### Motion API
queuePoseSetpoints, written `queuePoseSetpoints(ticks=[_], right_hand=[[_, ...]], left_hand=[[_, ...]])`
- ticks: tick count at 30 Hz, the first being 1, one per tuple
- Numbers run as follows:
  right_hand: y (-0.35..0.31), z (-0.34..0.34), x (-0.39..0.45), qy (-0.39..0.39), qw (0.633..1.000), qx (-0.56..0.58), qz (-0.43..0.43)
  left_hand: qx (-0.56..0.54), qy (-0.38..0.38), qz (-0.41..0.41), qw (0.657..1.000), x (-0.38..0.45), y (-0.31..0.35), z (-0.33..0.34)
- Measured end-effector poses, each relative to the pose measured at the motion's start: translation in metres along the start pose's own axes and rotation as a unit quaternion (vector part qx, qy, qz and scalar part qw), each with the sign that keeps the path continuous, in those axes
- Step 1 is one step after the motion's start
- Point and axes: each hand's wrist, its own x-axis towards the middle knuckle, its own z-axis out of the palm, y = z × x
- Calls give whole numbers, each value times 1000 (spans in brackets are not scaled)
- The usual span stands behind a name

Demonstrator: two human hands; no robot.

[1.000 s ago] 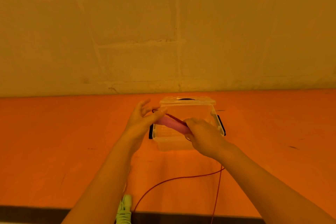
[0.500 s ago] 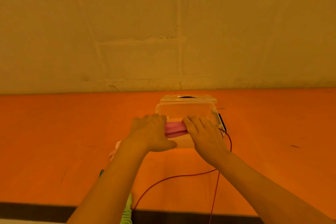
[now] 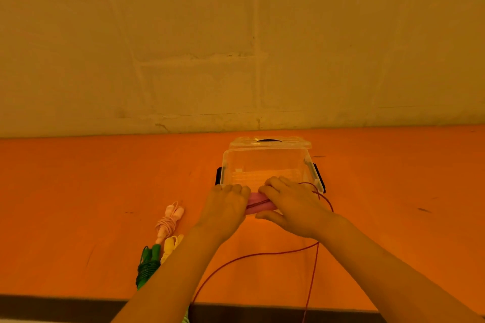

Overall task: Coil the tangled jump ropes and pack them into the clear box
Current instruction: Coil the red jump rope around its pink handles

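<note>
In the middle of the frame both hands hold the pink handles of a jump rope, just in front of the clear box. The left hand has its fingers curled over the left end of the handles, and the right hand grips the right end, with the thumb below and the fingers on top. The two hands are close together, almost touching. The thin red cord of this rope goes from the right hand in a loop over the right near corner of the box, and then runs down across the orange table to the lower edge of the frame. The box stands open, its lid behind it near the wall. At the lower left of the hands lie three coiled ropes side by side: a pale pink rope, a yellow rope and a green rope
</note>
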Motion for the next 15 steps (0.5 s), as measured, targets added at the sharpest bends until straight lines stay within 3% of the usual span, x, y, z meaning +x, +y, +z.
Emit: queuePoseSetpoints(ticks=[8,11,15], right_hand=[[18,-10,2,-71,986,138,64],[14,-6,-5,-85,985,121,86],[11,-5,-5,-47,989,76,115]], left_hand=[[-58,69,77,993,0,10,20],[-68,108,99,987,-4,6,19],[-108,153,113,976,-4,3,16]])
